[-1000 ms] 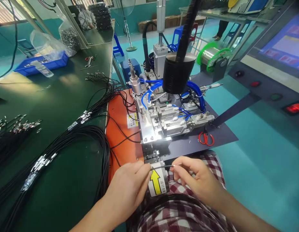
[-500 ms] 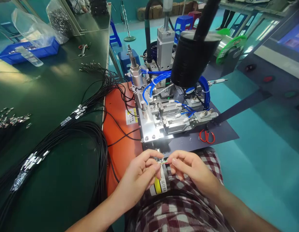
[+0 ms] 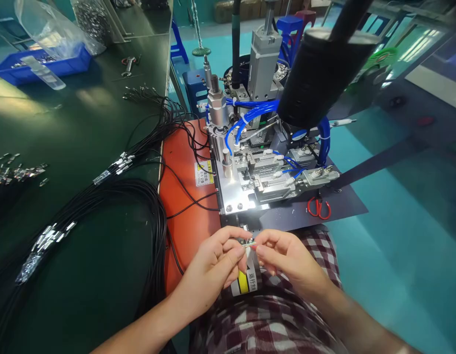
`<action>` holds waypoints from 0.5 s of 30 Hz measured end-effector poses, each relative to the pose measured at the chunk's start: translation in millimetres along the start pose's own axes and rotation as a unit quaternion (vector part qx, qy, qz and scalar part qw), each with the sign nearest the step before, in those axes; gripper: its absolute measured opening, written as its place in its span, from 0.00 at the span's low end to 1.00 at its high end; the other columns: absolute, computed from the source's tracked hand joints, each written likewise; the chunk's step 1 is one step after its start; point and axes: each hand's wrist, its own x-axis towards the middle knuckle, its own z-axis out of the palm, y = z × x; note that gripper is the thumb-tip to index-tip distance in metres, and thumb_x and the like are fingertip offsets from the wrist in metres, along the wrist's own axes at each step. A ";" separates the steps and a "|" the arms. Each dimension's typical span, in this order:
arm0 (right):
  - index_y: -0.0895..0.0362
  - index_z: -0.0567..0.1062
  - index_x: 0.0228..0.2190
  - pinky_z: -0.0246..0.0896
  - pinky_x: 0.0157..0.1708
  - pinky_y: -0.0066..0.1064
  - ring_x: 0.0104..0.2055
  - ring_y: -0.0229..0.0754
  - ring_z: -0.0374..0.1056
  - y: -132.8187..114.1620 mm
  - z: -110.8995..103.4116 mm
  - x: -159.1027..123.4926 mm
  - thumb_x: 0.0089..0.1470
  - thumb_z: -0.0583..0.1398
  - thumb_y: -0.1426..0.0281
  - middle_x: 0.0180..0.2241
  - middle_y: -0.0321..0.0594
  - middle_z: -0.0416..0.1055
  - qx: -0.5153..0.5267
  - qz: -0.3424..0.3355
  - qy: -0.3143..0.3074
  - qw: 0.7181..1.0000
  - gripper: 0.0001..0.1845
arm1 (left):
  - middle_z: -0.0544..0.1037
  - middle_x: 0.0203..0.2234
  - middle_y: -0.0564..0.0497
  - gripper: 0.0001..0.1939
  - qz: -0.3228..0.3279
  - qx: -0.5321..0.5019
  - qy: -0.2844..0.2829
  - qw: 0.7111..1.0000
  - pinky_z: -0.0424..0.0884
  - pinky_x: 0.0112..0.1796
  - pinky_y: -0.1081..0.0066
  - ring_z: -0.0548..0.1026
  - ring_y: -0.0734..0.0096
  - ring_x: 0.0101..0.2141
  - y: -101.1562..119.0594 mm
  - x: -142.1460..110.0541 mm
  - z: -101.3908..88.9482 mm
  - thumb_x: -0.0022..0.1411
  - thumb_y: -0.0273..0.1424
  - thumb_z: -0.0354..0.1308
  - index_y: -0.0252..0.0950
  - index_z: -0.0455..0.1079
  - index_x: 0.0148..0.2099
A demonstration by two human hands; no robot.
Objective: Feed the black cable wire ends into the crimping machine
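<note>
My left hand (image 3: 218, 260) is closed in a pinch on a few thin wires (image 3: 249, 244) just in front of the machine's near edge. Facing it, my right hand (image 3: 288, 251) pinches the other end of the same wires, with a speck of red showing at its fingertips. Both hands are above my lap. Part of a metal machine (image 3: 264, 172) with blue air tubes stands beyond them. Under the hands is a label with a yellow stripe (image 3: 243, 282). How the wires run inside the fingers is hidden.
Black cables (image 3: 154, 216) with silver connectors (image 3: 50, 238) lie on the dark green table at left. Red-handled scissors (image 3: 319, 208) rest on the machine's base plate. A black cylinder (image 3: 319, 78) overhangs the machine. A blue tray (image 3: 73, 61) stands at the back left.
The view has shifted slightly, so the machine appears further right. Both hands keep their pinch; the right fingertips have moved a little against the wires, whose coloured parts show less.
</note>
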 end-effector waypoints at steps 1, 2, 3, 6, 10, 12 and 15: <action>0.59 0.73 0.29 0.50 0.19 0.24 0.18 0.30 0.55 0.4 1.2 0.2 0.49 0.65 0.60 0.20 0.31 0.66 -0.002 -0.002 0.001 1.000 0.15 | 0.68 0.23 0.57 0.10 0.000 -0.002 0.001 1.000 0.51 0.18 0.81 0.56 0.85 0.17 0.4 -0.2 0.1 0.66 0.31 0.51 0.35 0.63 0.48; 0.59 0.73 0.28 0.50 0.19 0.24 0.18 0.30 0.55 0.7 2.6 0.2 0.48 0.65 0.59 0.20 0.31 0.66 -0.006 -0.005 0.003 1.000 0.15 | 0.68 0.22 0.57 0.10 0.001 -0.004 0.002 1.000 0.50 0.18 0.81 0.56 0.85 0.17 0.8 -0.3 0.3 0.66 0.32 0.51 0.35 0.63 0.48; 0.59 0.72 0.28 0.51 0.19 0.24 0.19 0.30 0.55 1.1 4.4 0.1 0.48 0.65 0.59 0.21 0.31 0.66 -0.012 -0.008 0.003 1.000 0.15 | 0.68 0.22 0.57 0.11 0.002 -0.006 0.003 1.000 0.50 0.18 0.81 0.56 0.85 0.17 1.2 -0.5 0.4 0.66 0.32 0.51 0.34 0.63 0.49; 0.59 0.71 0.27 0.52 0.20 0.24 0.20 0.31 0.56 2.7 11.1 -1.4 0.49 0.64 0.59 0.22 0.32 0.66 -0.038 -0.019 0.008 0.999 0.15 | 0.67 0.22 0.57 0.11 0.008 -0.006 0.010 1.000 0.51 0.18 0.80 0.56 0.85 0.17 2.3 -1.3 0.9 0.65 0.33 0.51 0.34 0.64 0.48; 0.58 0.70 0.25 0.52 0.21 0.25 0.21 0.32 0.55 3.2 17.1 -5.1 0.52 0.62 0.61 0.21 0.32 0.64 -0.096 -0.035 0.039 0.994 0.13 | 0.65 0.21 0.58 0.12 0.005 -0.003 0.011 1.000 0.49 0.18 0.80 0.55 0.85 0.17 2.1 -1.5 1.5 0.65 0.35 0.53 0.34 0.65 0.47; 0.58 0.72 0.26 0.52 0.22 0.26 0.22 0.33 0.56 0.6 15.2 -6.9 0.52 0.62 0.63 0.21 0.32 0.65 -0.140 -0.040 0.050 0.988 0.11 | 0.65 0.21 0.58 0.12 0.000 -0.007 0.008 1.000 0.47 0.18 0.80 0.53 0.85 0.17 1.7 -1.5 2.0 0.64 0.35 0.53 0.34 0.66 0.46; 0.58 0.74 0.28 0.54 0.24 0.27 0.23 0.34 0.59 -6.1 6.8 -8.5 0.50 0.63 0.64 0.22 0.33 0.67 -0.169 -0.055 0.052 0.983 0.09 | 0.65 0.21 0.58 0.12 0.000 -0.009 0.005 1.000 0.47 0.18 0.79 0.53 0.85 0.17 1.6 -2.3 2.8 0.64 0.35 0.53 0.34 0.66 0.46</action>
